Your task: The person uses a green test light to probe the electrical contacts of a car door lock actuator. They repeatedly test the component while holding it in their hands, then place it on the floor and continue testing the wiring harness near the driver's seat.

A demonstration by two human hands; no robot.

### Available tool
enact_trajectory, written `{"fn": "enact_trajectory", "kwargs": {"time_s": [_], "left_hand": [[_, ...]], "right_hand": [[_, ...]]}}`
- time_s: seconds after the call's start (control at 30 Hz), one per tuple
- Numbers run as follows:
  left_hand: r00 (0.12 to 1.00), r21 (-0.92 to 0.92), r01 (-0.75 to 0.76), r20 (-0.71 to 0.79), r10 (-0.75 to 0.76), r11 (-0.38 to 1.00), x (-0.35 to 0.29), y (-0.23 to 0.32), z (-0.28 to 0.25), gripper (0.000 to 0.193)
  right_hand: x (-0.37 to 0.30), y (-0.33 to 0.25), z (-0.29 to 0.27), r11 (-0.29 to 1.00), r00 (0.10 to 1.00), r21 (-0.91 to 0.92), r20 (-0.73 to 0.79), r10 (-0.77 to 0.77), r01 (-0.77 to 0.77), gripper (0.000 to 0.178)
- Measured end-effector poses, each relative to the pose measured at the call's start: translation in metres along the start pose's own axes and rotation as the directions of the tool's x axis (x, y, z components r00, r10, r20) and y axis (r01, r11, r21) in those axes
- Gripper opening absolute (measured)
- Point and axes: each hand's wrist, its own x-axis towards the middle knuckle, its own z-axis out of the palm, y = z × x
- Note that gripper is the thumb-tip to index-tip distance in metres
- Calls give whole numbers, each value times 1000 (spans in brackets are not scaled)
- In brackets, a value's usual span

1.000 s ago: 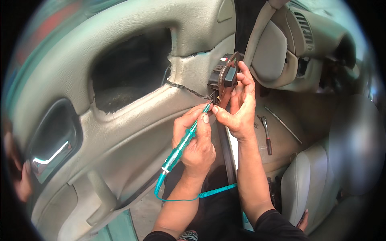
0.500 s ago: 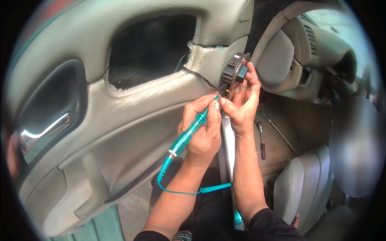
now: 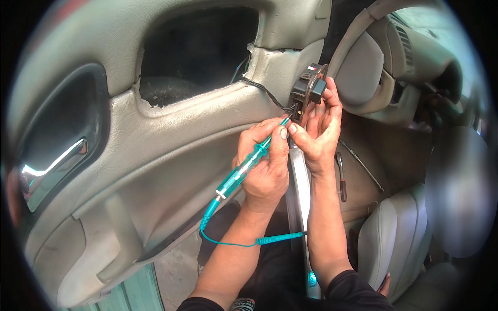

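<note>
Beside door panel (image 3: 181,124) | left hand (image 3: 264,173) tilted, pinching teal probe (image 3: 234,179) | right hand (image 3: 322,137) upright, clasping black module (image 3: 303,88)

A textured beige car-door panel (image 3: 181,127) is seen; the shaded brown floor (image 3: 386,153) is bordered by a padded grey seat (image 3: 391,236) and a curved beige dashboard (image 3: 428,57).

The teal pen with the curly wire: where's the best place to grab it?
Probably its thick barrel, coming from the left: the teal pen slants up toward the black unit, its barrel straight and bare on that side, while the left hand fills the other.
</note>
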Motion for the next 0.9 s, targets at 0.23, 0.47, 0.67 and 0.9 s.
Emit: {"fn": "enact_trajectory", "kwargs": {"time_s": [0.23,0.47,0.67,0.9], "left_hand": [[999,-26,6,-49,-7,1000,0,-2,-1,12],[1000,56,-7,12,6,998,0,-1,-2,11],[1000,68,1,-4,0,998,-1,-2,-2,12],[998,-11,-8,-55,8,1000,-1,-4,0,12]], "right_hand": [[4,-4,5,996,996,-31,24,-86,86,88],[1,1,2,999,999,9,-8,-52,52,92],[6,1,3,993,993,-17,10,-119,119,90],[6,3,3,993,993,-3,19,-118,118,90]]}}
